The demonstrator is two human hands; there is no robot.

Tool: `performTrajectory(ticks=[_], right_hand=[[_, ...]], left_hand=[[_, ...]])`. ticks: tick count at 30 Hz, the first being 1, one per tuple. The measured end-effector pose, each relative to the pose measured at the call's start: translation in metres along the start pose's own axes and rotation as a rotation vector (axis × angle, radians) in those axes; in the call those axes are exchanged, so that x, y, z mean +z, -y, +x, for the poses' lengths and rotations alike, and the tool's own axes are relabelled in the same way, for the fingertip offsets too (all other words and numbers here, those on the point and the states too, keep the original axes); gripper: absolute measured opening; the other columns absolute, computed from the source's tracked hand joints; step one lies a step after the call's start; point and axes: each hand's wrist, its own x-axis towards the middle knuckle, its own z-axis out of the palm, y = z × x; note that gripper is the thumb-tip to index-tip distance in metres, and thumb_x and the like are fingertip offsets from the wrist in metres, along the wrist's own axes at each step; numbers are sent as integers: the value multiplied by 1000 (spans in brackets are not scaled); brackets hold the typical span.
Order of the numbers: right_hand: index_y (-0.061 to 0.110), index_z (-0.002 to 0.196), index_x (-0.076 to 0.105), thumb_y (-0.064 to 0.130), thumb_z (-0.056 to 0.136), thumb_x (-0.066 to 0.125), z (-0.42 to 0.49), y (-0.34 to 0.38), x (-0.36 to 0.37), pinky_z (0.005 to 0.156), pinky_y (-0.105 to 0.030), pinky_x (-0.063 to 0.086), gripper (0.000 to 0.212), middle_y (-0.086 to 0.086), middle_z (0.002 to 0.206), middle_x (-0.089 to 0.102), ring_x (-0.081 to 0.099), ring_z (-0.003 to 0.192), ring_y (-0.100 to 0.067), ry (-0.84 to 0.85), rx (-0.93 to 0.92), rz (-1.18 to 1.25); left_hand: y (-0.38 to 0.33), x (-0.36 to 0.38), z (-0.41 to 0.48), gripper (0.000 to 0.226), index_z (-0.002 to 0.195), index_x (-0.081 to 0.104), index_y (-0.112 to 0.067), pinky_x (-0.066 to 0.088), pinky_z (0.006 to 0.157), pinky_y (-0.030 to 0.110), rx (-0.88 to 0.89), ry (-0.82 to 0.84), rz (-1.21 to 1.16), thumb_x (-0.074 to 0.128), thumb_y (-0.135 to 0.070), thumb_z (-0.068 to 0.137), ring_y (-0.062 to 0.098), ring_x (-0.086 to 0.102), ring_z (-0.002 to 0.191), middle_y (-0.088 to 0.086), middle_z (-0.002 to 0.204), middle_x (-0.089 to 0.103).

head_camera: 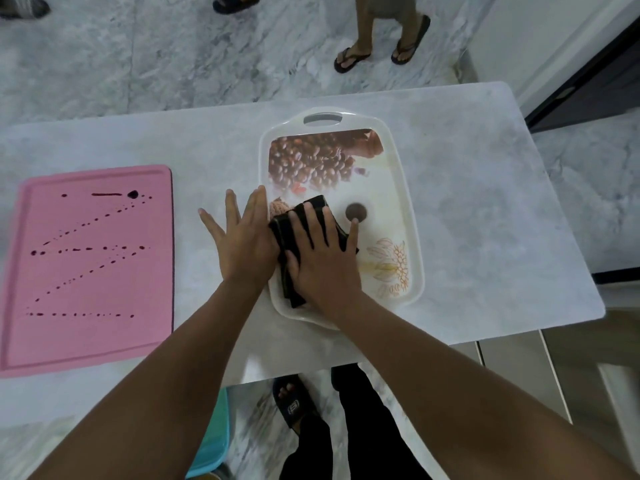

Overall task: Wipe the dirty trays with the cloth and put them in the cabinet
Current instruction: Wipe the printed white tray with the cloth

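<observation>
A white tray (408, 188) with a coffee-bean print and a handle slot at its far end lies on the marble table. A dark folded cloth (294, 244) sits on its near left part. My right hand (323, 258) presses flat on the cloth with straight, spread fingers. My left hand (242, 244) lies flat with spread fingers at the tray's left rim, partly on the table. A pink tray (93, 265) with lines of dark red drops lies at the left of the table, apart from both hands.
The marble table (485, 209) ends close behind and to the right of the white tray. Another person's sandalled feet (381, 46) stand on the floor beyond it. A teal object (214, 434) shows under the near table edge. Cabinet fronts (571, 375) stand at the right.
</observation>
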Motion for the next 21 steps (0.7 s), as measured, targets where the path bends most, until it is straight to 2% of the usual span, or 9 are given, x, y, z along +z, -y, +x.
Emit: performTrajectory(ticks=[4,8,13,17,19,21], right_hand=[[24,161,21,48,102,26,-22,-36,-7,119,-66,4,64,-6,169,16,15,155,-32,39,51,-58],[23,162,16,48,103,24,-44,-81,-20,120,-66,1,64,-5,169,13,15,155,-30,57,144,-140],[25,162,-2,47,105,20,-53,-119,-33,121,-63,-8,65,-3,170,-8,-4,157,-27,127,236,-206],[26,161,-7,45,106,18,-57,-123,-36,123,-59,-6,64,-6,169,-15,-5,157,-28,154,287,-174],[26,162,-7,44,106,20,-55,-121,-36,124,-58,-3,64,-7,169,-15,-4,157,-28,163,290,-140],[26,162,-6,43,105,20,-55,-120,-36,124,-58,-3,64,-7,169,-14,-3,156,-29,163,299,-121]], left_hand=[[-8,-4,0,67,154,24,-7,8,109,78,-10,54,150,42,-3,90,41,16,150,7,154,41],[-12,-6,0,63,154,25,-6,9,109,78,-16,68,182,47,-10,95,41,19,149,10,155,41],[-11,-3,-1,61,155,25,-6,11,107,79,-43,46,182,45,-5,97,41,21,149,10,154,43],[-10,0,0,66,154,27,-8,14,107,78,-38,23,194,48,3,93,39,24,148,8,151,45],[-11,-1,1,69,154,27,-8,20,109,72,-53,22,175,50,2,91,37,30,145,10,149,47],[-15,-1,1,65,153,28,-6,34,100,59,-81,-1,160,49,-3,92,38,44,129,17,139,51]])
